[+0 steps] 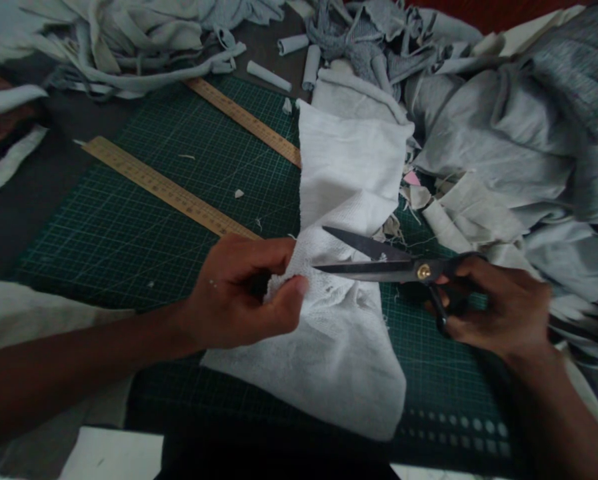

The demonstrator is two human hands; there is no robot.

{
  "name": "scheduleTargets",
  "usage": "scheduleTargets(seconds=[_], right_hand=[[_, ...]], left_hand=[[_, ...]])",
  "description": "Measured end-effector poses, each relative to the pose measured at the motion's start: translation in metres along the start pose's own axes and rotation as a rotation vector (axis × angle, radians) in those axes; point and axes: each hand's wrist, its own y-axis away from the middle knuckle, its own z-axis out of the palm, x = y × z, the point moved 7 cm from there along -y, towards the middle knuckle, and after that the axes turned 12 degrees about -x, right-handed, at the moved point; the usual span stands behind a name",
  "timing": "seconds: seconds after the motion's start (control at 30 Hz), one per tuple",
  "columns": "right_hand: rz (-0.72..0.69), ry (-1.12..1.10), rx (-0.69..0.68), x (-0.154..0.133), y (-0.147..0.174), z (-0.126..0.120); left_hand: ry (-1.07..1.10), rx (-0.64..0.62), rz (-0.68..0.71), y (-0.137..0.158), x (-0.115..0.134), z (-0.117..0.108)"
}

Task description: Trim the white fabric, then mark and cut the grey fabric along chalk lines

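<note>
A long piece of white knit fabric (351,160) lies across the green cutting mat (129,220), bunched up in its middle. My left hand (249,287) pinches the left edge of that bunched part between thumb and fingers. In my right hand (499,303) is a pair of black scissors (403,267), with fingers through the handle loops. The scissor blades are parted and point left over the gathered fabric, their tips close to my left fingertips. Whether the blades touch the cloth I cannot tell. Below my hands the fabric's lower end spreads out towards me.
Two wooden rulers (163,187) lie slantwise on the mat's left side. Grey fabric (499,127) is heaped at the right, with cut scraps (479,207) beside it. More strips (129,40) and small rolled pieces (269,76) lie at the back. A pale cloth (43,320) sits at the left front.
</note>
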Motion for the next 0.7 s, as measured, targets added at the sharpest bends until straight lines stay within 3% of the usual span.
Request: scheduleTargets(seconds=[0.7], right_hand=[[0.002,0.0,-0.004,-0.0018,-0.0005,0.0054]], left_hand=[[0.003,-0.029,-0.018,-0.0009,-0.0003,0.0034]])
